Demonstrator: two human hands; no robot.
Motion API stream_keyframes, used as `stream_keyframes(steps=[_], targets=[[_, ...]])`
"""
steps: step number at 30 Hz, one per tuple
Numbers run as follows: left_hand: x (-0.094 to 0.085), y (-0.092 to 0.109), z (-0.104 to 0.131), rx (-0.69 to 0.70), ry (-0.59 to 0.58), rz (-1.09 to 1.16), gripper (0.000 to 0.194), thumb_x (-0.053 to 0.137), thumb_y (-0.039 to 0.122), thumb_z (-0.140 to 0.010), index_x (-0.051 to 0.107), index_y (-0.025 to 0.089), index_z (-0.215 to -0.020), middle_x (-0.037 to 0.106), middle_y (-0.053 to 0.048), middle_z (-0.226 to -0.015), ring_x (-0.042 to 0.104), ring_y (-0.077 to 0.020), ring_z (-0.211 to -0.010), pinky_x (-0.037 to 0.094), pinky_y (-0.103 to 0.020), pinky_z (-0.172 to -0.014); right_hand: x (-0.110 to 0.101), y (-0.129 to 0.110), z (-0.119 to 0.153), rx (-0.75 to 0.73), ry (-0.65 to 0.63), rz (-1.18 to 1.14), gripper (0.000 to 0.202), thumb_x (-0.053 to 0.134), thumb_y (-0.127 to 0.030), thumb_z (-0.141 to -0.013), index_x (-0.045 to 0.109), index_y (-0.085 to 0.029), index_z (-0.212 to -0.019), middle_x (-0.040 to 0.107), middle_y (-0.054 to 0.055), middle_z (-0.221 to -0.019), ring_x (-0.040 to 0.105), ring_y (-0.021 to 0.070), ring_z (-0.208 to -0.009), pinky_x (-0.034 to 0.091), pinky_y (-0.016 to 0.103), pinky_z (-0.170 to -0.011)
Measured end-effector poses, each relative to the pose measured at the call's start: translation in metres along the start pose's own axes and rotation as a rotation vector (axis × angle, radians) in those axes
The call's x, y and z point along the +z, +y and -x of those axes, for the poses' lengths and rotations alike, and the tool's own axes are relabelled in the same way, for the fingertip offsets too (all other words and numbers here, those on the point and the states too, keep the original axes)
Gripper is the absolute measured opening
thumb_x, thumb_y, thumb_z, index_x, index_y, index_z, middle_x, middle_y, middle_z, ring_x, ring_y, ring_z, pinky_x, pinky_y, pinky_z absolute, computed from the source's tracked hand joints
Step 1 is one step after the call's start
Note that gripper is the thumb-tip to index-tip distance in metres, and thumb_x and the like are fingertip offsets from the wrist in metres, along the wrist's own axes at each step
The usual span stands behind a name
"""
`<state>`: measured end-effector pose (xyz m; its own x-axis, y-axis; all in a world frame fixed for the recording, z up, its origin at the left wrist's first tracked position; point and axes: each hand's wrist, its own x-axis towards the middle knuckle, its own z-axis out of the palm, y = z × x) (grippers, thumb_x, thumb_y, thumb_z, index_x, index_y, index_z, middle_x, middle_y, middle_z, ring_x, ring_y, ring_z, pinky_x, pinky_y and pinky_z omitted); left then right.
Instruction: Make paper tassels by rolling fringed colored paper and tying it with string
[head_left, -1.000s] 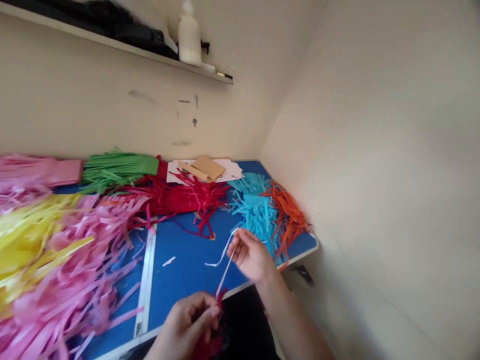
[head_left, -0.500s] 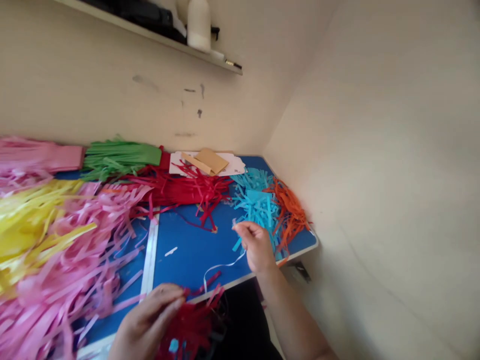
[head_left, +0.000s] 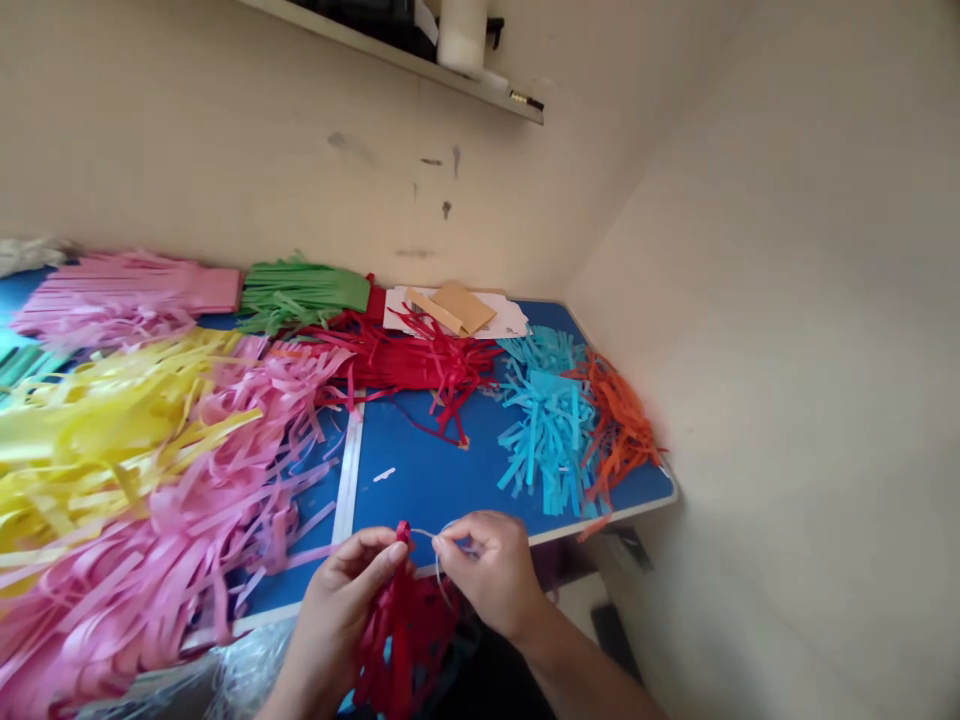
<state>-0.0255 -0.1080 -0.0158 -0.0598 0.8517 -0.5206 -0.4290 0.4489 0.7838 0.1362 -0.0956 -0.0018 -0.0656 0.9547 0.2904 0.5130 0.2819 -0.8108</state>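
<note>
My left hand [head_left: 341, 595] pinches the top of a red paper tassel [head_left: 401, 630], whose strips hang down below the table's front edge. A small folded loop shows above the left thumb. Close on its right, my right hand [head_left: 491, 570] is closed on a thin white ribbon [head_left: 438, 568]. One stretch of the ribbon runs between the tassel top and my right fingertips; another curves down below them. Some light blue bits show among the red strips near my lap.
On the blue table [head_left: 427, 490] lie fringed tissue bundles: pink [head_left: 217, 490], yellow [head_left: 112, 430], green [head_left: 304, 295], red [head_left: 405, 362], light blue [head_left: 551, 410] and orange [head_left: 619, 420]. Brown card pieces [head_left: 457, 306] rest on white sheets. A shelf [head_left: 405, 65] hangs above.
My right hand has come down and left, from above the table to beside my left hand. The left hand has risen slightly with the tassel. The view has shifted left.
</note>
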Motion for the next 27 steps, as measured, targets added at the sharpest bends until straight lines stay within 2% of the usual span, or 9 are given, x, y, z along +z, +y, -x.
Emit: stream_keyframes(steps=[5,11,16,18,20,22,24,26,27], targets=[[-0.008,-0.008,-0.001,0.198,0.021,-0.239,0.036,0.085,0.048,-0.056,0.072,0.019,-0.074,0.074,-0.002,-0.076,0.067,-0.0163,-0.069,0.053,-0.022,-0.063,0.002,-0.003,0.001,-0.015,-0.03,0.009,0.015,0.066,-0.023,-0.078,0.072,-0.022,-0.065,0.071,0.0,-0.061,0.063,0.014,-0.056,0.043,0.024,-0.059],[-0.01,-0.004,0.003,0.369,-0.019,-0.474,0.024,0.078,0.046,-0.065,0.075,0.024,-0.073,0.076,-0.003,-0.076,0.07,-0.0207,-0.071,0.056,-0.026,-0.066,-0.004,-0.004,-0.002,-0.014,-0.183,-0.039,0.022,0.061,-0.031,-0.09,0.074,-0.024,-0.074,0.071,0.001,-0.068,0.063,0.014,-0.064,0.045,0.025,-0.067],[-0.006,0.003,0.005,0.475,-0.06,-0.611,0.02,0.074,0.045,-0.067,0.076,0.027,-0.074,0.077,-0.004,-0.076,0.071,-0.0217,-0.07,0.056,-0.028,-0.069,-0.01,-0.004,-0.002,0.054,-0.369,-0.032,0.029,0.058,-0.033,-0.091,0.066,-0.021,-0.117,0.072,0.003,-0.086,0.065,0.017,-0.081,0.047,0.027,-0.079],[-0.002,0.003,0.007,0.523,-0.049,-0.646,0.018,0.073,0.043,-0.067,0.073,0.026,-0.072,0.075,-0.003,-0.072,0.07,-0.0206,-0.067,0.056,-0.027,-0.065,-0.004,-0.003,0.001,0.06,-0.353,-0.069,0.024,0.06,-0.03,-0.089,0.068,-0.021,-0.11,0.07,0.003,-0.087,0.065,0.0168,-0.081,0.048,0.027,-0.077],[0.002,0.002,0.007,0.566,-0.021,-0.67,0.017,0.073,0.04,-0.068,0.068,0.025,-0.072,0.073,-0.001,-0.069,0.069,-0.0197,-0.065,0.055,-0.026,-0.063,0.005,-0.002,0.003,0.033,-0.263,-0.122,0.012,0.06,-0.027,-0.087,0.071,-0.023,-0.089,0.069,0.003,-0.089,0.065,0.0178,-0.085,0.05,0.029,-0.079],[0.005,-0.002,0.007,0.61,-0.016,-0.704,0.016,0.072,0.038,-0.071,0.064,0.025,-0.075,0.072,0.0,-0.071,0.069,-0.0193,-0.067,0.054,-0.026,-0.064,0.006,0.0,-0.002,0.032,-0.207,-0.224,0.014,0.063,-0.028,-0.085,0.07,-0.023,-0.074,0.07,0.004,-0.089,0.066,0.0201,-0.089,0.051,0.034,-0.084],[0.006,-0.009,0.006,0.645,-0.1,-0.801,0.011,0.068,0.033,-0.077,0.065,0.025,-0.083,0.073,-0.001,-0.077,0.07,-0.0188,-0.071,0.054,-0.026,-0.067,-0.016,0.0,-0.021,0.092,-0.182,-0.358,0.021,0.063,-0.037,-0.085,0.068,-0.024,-0.07,0.071,0.004,-0.082,0.068,0.0212,-0.081,0.054,0.038,-0.079],[0.005,-0.019,0.005,0.666,-0.266,-0.965,0.008,0.062,0.026,-0.082,0.067,0.026,-0.088,0.074,-0.002,-0.081,0.069,-0.0186,-0.074,0.053,-0.027,-0.069,-0.071,-0.003,-0.056,0.141,-0.078,-0.401,0.035,0.056,-0.051,-0.087,0.064,-0.024,-0.066,0.067,0.003,-0.063,0.066,0.0186,-0.06,0.054,0.036,-0.061],[0.004,-0.025,0.005,0.663,-0.35,-1.05,0.01,0.06,0.021,-0.082,0.068,0.026,-0.086,0.074,-0.002,-0.081,0.069,-0.0187,-0.074,0.052,-0.027,-0.069,-0.11,-0.005,-0.079,0.101,0.087,-0.293,0.043,0.055,-0.056,-0.086,0.06,-0.024,-0.058,0.058,0.001,-0.051,0.058,0.0147,-0.046,0.048,0.032,-0.051]])
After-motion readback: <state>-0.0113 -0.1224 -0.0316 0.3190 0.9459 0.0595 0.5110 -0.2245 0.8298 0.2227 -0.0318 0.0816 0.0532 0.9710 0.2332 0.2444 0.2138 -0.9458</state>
